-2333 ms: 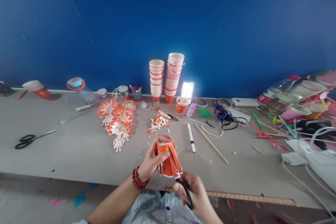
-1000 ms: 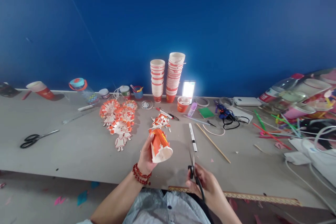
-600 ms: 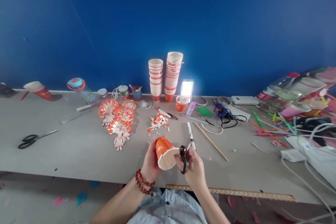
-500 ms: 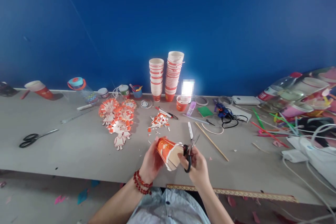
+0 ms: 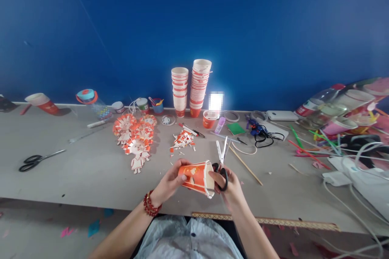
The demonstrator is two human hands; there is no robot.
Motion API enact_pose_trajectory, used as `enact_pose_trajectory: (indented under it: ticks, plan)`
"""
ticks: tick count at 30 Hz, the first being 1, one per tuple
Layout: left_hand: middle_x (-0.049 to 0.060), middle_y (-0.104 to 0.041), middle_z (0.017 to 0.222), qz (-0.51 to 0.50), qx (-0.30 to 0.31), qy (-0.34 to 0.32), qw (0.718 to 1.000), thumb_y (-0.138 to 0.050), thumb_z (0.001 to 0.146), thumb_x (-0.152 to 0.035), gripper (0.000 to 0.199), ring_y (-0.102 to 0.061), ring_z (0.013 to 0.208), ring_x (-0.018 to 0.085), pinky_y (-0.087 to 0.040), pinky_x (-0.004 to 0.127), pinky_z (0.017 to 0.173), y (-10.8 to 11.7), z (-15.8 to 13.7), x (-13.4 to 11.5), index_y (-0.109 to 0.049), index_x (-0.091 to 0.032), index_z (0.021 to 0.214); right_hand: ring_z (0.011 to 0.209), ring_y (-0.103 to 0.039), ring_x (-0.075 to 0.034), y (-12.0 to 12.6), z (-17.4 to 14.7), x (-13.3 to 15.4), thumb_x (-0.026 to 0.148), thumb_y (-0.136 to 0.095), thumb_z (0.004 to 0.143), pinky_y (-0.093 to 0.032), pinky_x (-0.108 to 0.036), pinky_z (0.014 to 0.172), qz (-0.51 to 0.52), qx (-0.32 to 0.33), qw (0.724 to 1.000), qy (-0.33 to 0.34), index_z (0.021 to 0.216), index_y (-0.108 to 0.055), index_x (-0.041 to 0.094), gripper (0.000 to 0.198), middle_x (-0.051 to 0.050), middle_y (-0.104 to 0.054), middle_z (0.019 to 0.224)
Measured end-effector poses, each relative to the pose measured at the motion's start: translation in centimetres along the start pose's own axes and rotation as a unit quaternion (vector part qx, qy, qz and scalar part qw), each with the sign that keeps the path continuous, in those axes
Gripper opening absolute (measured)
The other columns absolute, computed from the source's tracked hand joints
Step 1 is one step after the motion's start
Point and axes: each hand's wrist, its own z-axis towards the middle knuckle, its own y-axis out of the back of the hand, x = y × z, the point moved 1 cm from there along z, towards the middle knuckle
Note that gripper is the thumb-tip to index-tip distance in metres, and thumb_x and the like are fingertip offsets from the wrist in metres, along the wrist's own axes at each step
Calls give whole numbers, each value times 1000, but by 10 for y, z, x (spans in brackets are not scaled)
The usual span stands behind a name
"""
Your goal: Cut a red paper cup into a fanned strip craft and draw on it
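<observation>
My left hand [image 5: 172, 183] grips an orange paper cup [image 5: 194, 177] round its base end, the thumb lying on its printed side. The cup lies on its side in the air, its cut white rim facing right. In my right hand [image 5: 229, 186] is a pair of scissors [image 5: 223, 162] with black handles, blades spread apart and pointing away from me. My right fingers also reach to the mouth of the cup. Beyond the cup, a small heap of orange and white paper scraps [image 5: 183, 140] lies on the table.
Paper-cut figures [image 5: 138, 151] with orange fringes lie left of the scraps. Black-handled scissors [image 5: 39, 160] rest farther left. Two tall stacks of paper cups [image 5: 200, 89] stand by the blue wall. To the right are a wooden stick [image 5: 246, 166], a glue gun [image 5: 257, 127] and white cables [image 5: 346, 198].
The cup has turned so its printed side shows more, and my left hand has shifted left with its thumb on it. The scissors' blades now point forward and are spread wider.
</observation>
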Motion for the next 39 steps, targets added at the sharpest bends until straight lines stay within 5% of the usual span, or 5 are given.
enact_pose_trajectory:
  ticks: [4,22,27,33,39]
  plan:
    - [11,-61,114,67,75,-35,994,-86,64,-23,63,-58,102,25,-47,31,89,2,2,-18,-60,-19,121,31,-29,-4,-2,2,1,42,-79,64,-22,-17,32,4,14,1000,-26,65,-50,19,37,9,-41,41]
    - [8,-63,107,62,-80,-71,992,-67,84,-33,41,-60,84,20,-55,28,66,-12,8,4,-57,-23,123,51,-45,-11,-8,-17,18,44,-79,71,-34,-22,44,-103,-39,982,154,91,-61,19,36,0,-58,70]
    - [11,-55,126,261,-116,-204,936,-75,75,-20,56,-49,118,31,-39,43,104,-19,1,-7,-57,-25,128,48,-44,-11,-8,-15,12,49,-72,78,-37,-22,45,-82,-50,985,144,98,-61,19,38,3,-53,59]
    - [12,-47,136,395,-75,-271,875,-69,80,-17,61,-43,128,32,-34,48,108,-23,-5,-6,-50,-30,137,56,-53,-14,-7,-6,0,46,-77,73,-43,-23,48,17,-45,992,114,96,-62,19,38,-2,-61,78]
    - [15,-48,137,356,-46,-276,892,-74,75,-13,83,-45,127,33,-36,49,107,-25,-15,-1,-32,-29,145,71,-59,-19,-4,3,-5,41,-85,63,-50,-28,62,36,-31,992,119,92,-64,21,41,-3,-64,83]
